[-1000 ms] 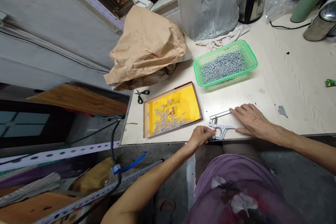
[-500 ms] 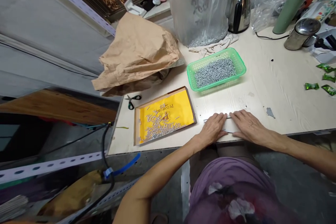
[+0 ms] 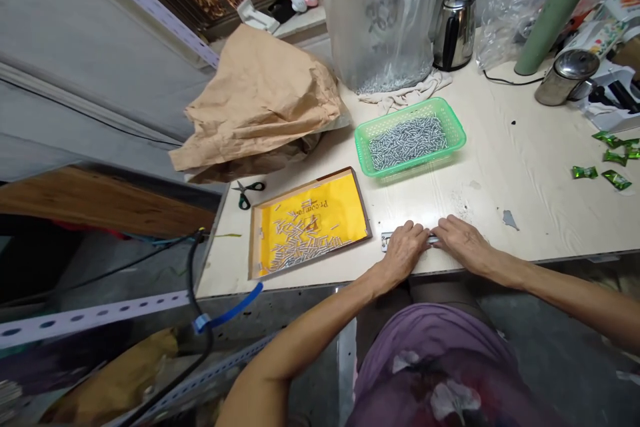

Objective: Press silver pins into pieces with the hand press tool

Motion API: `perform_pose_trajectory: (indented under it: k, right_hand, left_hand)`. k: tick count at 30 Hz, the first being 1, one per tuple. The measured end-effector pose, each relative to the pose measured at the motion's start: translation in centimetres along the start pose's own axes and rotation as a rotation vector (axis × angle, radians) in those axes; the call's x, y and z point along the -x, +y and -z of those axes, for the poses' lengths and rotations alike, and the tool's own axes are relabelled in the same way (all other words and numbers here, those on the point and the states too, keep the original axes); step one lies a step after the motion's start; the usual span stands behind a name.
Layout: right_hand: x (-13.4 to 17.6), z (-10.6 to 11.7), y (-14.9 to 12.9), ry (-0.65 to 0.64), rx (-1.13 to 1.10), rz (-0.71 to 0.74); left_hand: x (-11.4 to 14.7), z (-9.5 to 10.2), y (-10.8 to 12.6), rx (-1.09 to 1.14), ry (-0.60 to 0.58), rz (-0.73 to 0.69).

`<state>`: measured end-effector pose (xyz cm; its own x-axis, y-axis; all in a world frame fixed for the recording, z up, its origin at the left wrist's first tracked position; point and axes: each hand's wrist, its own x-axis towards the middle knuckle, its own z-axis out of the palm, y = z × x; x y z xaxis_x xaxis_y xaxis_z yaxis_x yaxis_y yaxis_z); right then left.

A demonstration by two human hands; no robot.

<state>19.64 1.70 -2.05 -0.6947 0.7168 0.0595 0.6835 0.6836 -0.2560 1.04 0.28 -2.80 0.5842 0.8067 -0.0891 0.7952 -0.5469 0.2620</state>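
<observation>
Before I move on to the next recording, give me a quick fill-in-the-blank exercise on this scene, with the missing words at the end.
1. The left hand covers part of the metal hand tool, while the tool's other end meets the ____ hand.
2. The colour of the plastic basket holding small metal pins is ____.
3. The bottom of the shallow tray is coloured ____.
4. In the picture, the scissors lie on the tray's ____ side.

Missing words: right; green; yellow; left.

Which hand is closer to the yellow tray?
Left. The left hand is just right of the tray; the right hand is farther right, past the left one.
</observation>
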Motion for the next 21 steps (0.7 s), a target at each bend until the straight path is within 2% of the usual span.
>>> perform_pose_trajectory:
  k: [4, 7, 10, 13, 16, 18, 21]
  right_hand:
    - [-0.2, 1.6, 1.6, -0.019, -0.089, 0.074]
    - [-0.9, 1.8, 2.9, -0.044, -0.103, 0.057]
    - [-2.5, 1.4, 4.1, -0.053, -0.034, -0.004]
    - [-4.8, 1.4, 4.7, -0.064, 0.023, -0.013]
    - [-6.5, 2.0, 3.4, -0.050, 0.088, -0.004]
    - [-7.3, 2.1, 1.0, -0.063, 0.085, 0.122]
    - [-7.9, 1.5, -3.3, -0.158, 0.034, 0.448]
  left_hand:
    - [1.9, -1.8, 1.2, 0.034, 0.269, -0.003]
    - [3.1, -3.5, 2.8, 0.036, 0.369, -0.053]
    - [3.6, -4.7, 4.1, 0.074, 0.366, -0.076]
    - [3.5, -5.0, 4.5, 0.116, 0.344, -0.063]
    - [3.4, -4.8, 4.5, 0.137, 0.344, -0.047]
    - [3.3, -4.8, 4.5, 0.152, 0.322, -0.048]
    - [3.4, -5.2, 4.7, 0.180, 0.235, -0.025]
